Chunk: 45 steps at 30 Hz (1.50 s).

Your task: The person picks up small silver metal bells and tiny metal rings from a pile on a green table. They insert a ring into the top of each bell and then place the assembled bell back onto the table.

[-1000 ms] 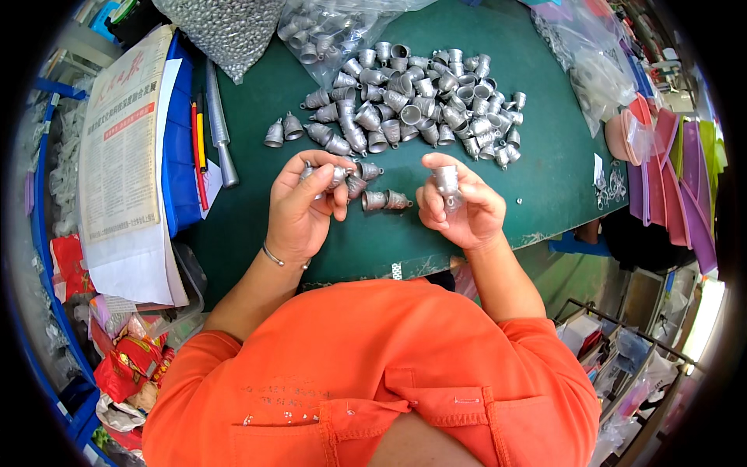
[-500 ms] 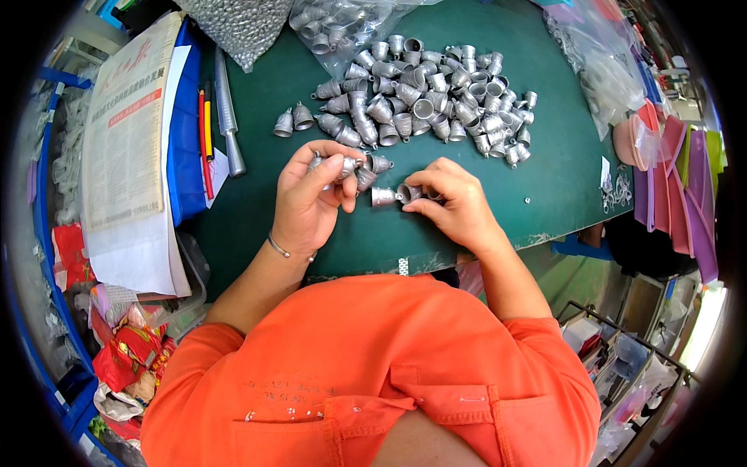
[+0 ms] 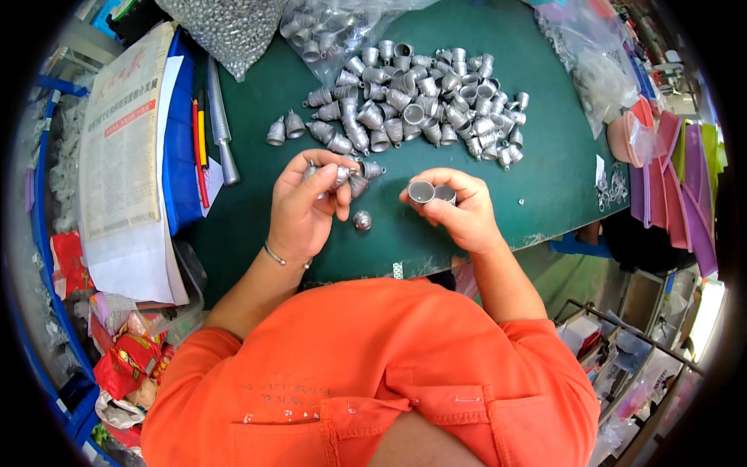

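Silver-grey metal bells with small top loops are at both hands. My left hand is closed around bells, its thumb pressing on them; how many is hidden. Just beyond its fingertips, further bells lie on the table. In my right hand two bells are gripped, and one bell turns its hollow mouth up toward me. Between the hands a single bell stands on the table, loop upward. Past both hands spreads a heap of bells, most tipped at different angles.
The green tabletop has a worn front edge. Clear bags of metal pieces lie at the back. At left are a tapered metal rod, pens, a blue bin and a newspaper. Pink and purple bins stand right.
The bell that lay on its side by my right fingertips is gone from there; one now stands between the hands. My right hand has turned, showing a bell's mouth. My left hand keeps its grip.
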Each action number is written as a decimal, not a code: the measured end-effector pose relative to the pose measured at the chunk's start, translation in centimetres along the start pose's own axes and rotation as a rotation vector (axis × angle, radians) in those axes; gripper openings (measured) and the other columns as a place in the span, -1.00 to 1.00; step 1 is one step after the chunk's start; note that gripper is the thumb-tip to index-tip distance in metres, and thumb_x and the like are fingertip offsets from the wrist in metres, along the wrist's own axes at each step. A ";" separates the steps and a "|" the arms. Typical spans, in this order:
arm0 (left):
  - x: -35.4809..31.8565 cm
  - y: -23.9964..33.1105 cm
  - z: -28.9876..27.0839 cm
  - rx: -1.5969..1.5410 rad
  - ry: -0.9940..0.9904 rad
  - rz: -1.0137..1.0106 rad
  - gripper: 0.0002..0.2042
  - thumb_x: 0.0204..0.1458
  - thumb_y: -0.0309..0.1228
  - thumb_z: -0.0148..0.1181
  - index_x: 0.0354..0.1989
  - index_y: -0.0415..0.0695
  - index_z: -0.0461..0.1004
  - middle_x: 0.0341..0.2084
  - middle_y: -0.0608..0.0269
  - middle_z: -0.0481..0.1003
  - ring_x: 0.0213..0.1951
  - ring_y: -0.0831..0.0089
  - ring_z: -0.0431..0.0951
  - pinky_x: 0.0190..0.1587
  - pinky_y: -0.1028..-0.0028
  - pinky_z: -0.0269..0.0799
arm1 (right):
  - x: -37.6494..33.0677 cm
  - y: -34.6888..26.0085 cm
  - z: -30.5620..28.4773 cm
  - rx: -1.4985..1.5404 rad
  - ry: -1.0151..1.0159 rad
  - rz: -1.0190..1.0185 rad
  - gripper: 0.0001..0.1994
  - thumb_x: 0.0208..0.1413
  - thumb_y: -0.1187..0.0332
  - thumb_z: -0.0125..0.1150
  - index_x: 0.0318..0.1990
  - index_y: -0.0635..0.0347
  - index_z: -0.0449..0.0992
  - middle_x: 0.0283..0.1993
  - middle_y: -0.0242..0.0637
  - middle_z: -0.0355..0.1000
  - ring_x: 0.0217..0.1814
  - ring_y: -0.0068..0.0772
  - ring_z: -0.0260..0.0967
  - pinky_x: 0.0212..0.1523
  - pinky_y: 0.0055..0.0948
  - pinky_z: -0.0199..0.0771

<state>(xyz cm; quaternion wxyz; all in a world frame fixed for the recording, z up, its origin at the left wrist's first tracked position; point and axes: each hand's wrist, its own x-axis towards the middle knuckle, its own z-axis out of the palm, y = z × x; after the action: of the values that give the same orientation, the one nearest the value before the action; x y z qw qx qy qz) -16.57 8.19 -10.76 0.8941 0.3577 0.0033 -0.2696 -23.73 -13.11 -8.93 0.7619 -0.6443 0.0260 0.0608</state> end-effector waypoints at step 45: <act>0.4 0.8 -0.7 -0.085 0.095 0.034 -0.88 0.09 -0.39 0.00 -0.26 -0.13 0.39 -0.29 0.08 0.45 -0.51 0.56 0.37 -0.53 0.58 0.23 | 0.2 1.7 1.2 0.541 -0.133 0.202 -0.73 -0.06 0.46 0.30 -0.18 0.24 0.42 -0.27 -0.30 0.41 -0.51 -0.65 0.26 -0.56 -0.65 0.24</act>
<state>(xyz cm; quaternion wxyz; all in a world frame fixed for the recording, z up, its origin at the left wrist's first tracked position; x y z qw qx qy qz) -15.69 8.89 -10.86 0.9118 0.3317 0.0511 -0.2365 -23.80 -11.61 -10.36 0.8962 -0.4063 0.0553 0.1695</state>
